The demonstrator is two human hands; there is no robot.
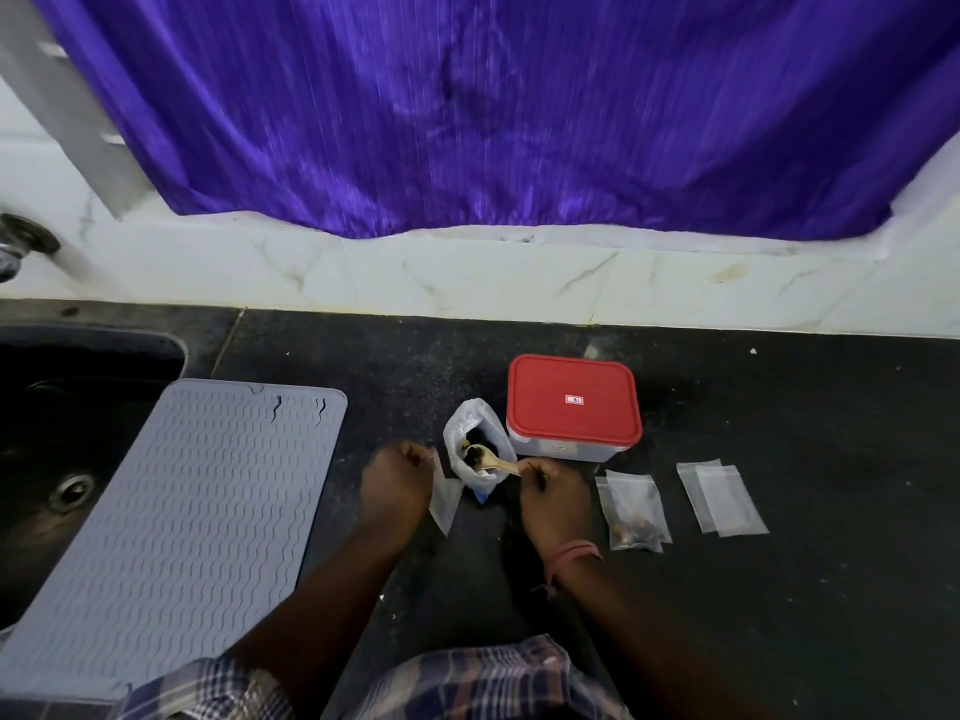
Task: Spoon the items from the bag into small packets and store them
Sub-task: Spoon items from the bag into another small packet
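Two hands work over the counter (779,589): the left hand (397,483) pinches an empty packet (445,504) by its mouth, the right hand (550,493) grips a spoon (493,459) dipped in the bag (475,444). Flimsy, slippery film probably, best held at its rim. Both forearms reach forward, wrists bent down.

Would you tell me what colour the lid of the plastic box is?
The lid is red, best seen in the head view.
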